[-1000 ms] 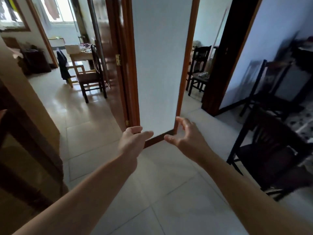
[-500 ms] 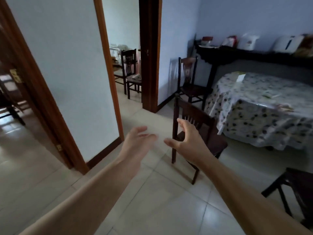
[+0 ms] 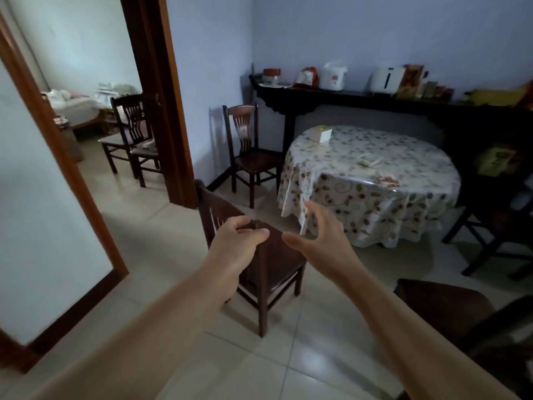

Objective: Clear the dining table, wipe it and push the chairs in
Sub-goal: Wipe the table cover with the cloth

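a home dining room: cloth-covered round table [image 3: 372, 180], wooden chairs [image 3: 251, 157], rice cooker [image 3: 333, 76] on a sideboard [image 3: 346, 96].

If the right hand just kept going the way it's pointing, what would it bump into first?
Probably the hanging edge of the flowered tablecloth on the round table: the right hand, open and empty, points toward it. Depth is hard to judge; the nearest chair sits lower left of that line.
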`<state>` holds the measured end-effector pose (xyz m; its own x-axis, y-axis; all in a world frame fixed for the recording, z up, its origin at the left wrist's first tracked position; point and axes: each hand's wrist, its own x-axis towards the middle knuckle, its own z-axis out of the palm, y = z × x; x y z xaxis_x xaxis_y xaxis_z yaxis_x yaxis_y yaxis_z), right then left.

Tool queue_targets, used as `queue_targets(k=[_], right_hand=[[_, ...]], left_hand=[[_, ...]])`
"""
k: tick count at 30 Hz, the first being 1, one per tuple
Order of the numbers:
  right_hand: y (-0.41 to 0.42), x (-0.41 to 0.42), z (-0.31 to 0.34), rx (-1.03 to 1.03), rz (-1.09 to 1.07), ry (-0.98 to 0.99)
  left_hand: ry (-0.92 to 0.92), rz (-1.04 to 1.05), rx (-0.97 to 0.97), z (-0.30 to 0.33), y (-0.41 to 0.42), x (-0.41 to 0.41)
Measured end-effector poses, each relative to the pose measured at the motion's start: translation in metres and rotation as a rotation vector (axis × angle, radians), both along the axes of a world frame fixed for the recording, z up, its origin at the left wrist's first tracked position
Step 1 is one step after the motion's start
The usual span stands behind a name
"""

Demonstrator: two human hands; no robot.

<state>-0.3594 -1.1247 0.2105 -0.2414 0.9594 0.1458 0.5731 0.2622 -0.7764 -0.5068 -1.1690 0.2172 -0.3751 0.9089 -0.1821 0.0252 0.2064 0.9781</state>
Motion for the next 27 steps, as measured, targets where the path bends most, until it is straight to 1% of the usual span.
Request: queue_targets(k=[7,11,19,22,27], right_hand=[[0.092,0.06,-0.009,-0.02,-0.057,0.054],[0.152,0.078,-0.015,-0.002,-0.117,0.036],[0.278,0.126,-0.016,-0.031,-0.314,0.025],[0.315,0.147,-0.016,-0.04,-0.35,0.007],[0.392,0.191,-0.023,-0.054,-0.418,0.036]], left_hand=[[0.051,-0.106,-0.021,-0.007,0.107,0.053],[0.057,-0.172,-0.004,-0.01,0.174,0.073],[0.04,-0.363,0.049,-0.012,0.324,0.114],[0.051,-0.393,0.038,-0.014,0.37,0.136],[0.077,-0.428,0.002,-0.023,0.453,0.177]])
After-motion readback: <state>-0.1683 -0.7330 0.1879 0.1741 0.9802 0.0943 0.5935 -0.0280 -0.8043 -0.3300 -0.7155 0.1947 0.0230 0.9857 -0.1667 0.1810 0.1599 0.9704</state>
